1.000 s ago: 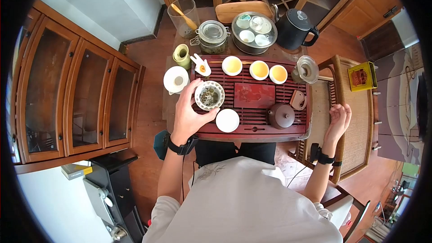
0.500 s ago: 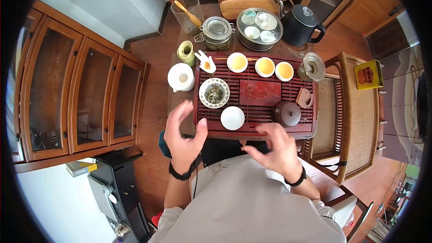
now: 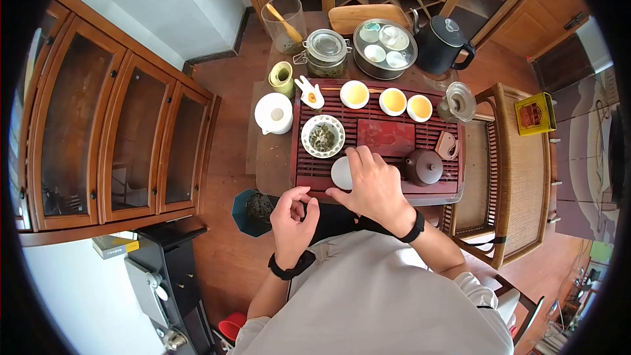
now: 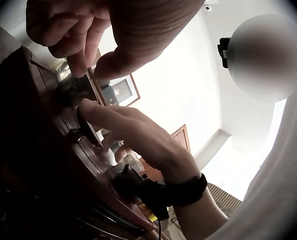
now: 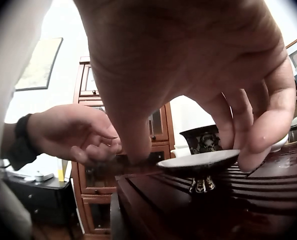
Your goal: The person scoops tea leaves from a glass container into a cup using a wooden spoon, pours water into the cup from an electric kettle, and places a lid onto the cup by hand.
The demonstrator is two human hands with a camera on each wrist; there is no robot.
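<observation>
My right hand [image 3: 376, 187] reaches over a small saucer-shaped lid [image 3: 341, 172] near the tea tray's front edge. In the right wrist view the lid [image 5: 198, 159] is white inside and dark outside, resting upside down on its knob. Fingertips [image 5: 253, 159] are right at its far-side rim, and the thumb stands off the opposite side. My left hand [image 3: 294, 223] hovers before the tray, its fingers loosely curled round nothing. Just behind the lid sits a patterned bowl [image 3: 323, 137] with wet tea leaves inside.
On the red slatted tray [image 3: 315, 187] stand three cups, including one yellow-filled cup [image 3: 393, 101], and a brown teapot [image 3: 424, 167]. A white pitcher [image 3: 273, 113] is to the left. Behind are a glass jar [image 3: 327, 52], a lidded pan [image 3: 385, 49] and a black kettle [image 3: 444, 46].
My left hand has let go of the patterned bowl, now on the tray, and drawn back toward my body. The right hand has come in from the far right to the lid.
</observation>
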